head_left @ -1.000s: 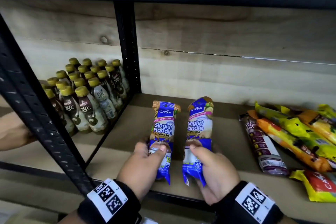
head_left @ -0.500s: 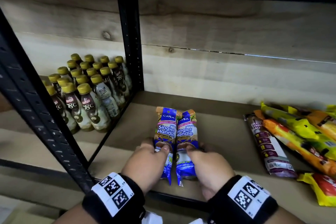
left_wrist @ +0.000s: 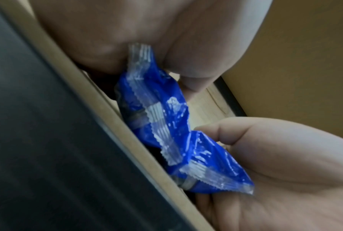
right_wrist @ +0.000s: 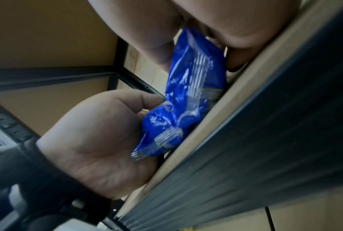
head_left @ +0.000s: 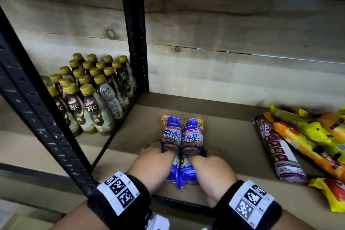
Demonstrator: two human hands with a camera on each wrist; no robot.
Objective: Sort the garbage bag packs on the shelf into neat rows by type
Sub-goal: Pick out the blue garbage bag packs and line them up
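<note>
Two blue "Singlet Handle" garbage bag packs lie side by side and touching on the shelf board (head_left: pixel 130 136), near its front edge. My left hand (head_left: pixel 160 152) grips the left pack (head_left: pixel 170 136) around its lower half. The right pack (head_left: pixel 192 136) is held the same way by my right hand (head_left: pixel 203 155). The left wrist view shows the crimped blue pack ends (left_wrist: pixel 147 96) between my two hands at the shelf lip. In the right wrist view the same pack ends (right_wrist: pixel 196 70) show from the other side. My fingertips under the packs are hidden.
A heap of other garbage bag packs lies at the right: a purple drawstring pack (head_left: pixel 276 147), yellow and orange packs (head_left: pixel 308 136), and a yellow-red pack (head_left: pixel 334 192). Gold-capped bottles (head_left: pixel 89 95) fill the left bay beyond the black post (head_left: pixel 134 43).
The two blue packs were apart and raised; both hands have brought them together and laid them flat on the board, side by side.
</note>
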